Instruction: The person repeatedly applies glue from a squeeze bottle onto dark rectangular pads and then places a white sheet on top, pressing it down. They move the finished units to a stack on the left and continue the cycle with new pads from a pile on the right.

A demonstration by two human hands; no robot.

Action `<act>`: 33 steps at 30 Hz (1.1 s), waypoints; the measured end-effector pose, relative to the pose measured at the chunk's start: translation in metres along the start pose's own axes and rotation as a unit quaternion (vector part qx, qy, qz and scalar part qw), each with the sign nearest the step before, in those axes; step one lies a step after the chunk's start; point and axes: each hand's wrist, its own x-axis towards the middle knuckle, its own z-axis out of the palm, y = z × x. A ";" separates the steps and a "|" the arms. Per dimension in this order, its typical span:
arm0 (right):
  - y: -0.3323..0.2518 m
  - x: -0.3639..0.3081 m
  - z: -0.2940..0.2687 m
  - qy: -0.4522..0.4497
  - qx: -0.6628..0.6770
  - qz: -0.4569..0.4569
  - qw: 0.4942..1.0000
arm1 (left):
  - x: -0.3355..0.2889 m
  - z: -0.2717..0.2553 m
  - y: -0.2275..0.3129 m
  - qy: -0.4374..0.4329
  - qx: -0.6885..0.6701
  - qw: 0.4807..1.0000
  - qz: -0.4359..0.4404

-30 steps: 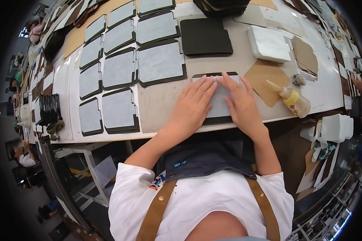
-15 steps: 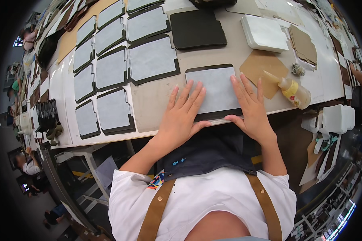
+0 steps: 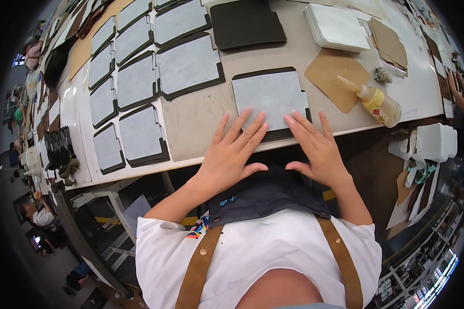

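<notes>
In front of me, near the table's edge, lies a black panel faced with a pale grey sheet [image 3: 270, 94], dark border showing along its top, right and bottom. My left hand [image 3: 233, 147] rests over its lower left corner, fingers spread. On the lower right part, my right hand [image 3: 317, 149] lies flat with its fingers apart. Neither hand grips anything. Both thumbs point inward, just off the near edge. Right of the panel are a brown hexagonal card [image 3: 332, 77] and a glue bottle [image 3: 379, 105] with a long nozzle, lying on its side.
Rows of similar grey-faced black panels [image 3: 188, 64] fill the table's left side. Beyond my panel sit a stack of black pieces [image 3: 247, 24], a white sheet stack [image 3: 335, 28] and brown cards [image 3: 389, 46]. A bundle of black strips [image 3: 60, 149] hangs at the left edge. Other people work farther off.
Both hands have slid toward me, down the panel to its near edge, uncovering more of the grey sheet. The whole view has shifted slightly; the panel stays in its place.
</notes>
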 end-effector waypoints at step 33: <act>-0.010 0.029 -0.026 0.155 -0.080 -0.119 0.977 | 0.001 -0.020 -0.033 0.114 -0.606 0.750 -0.240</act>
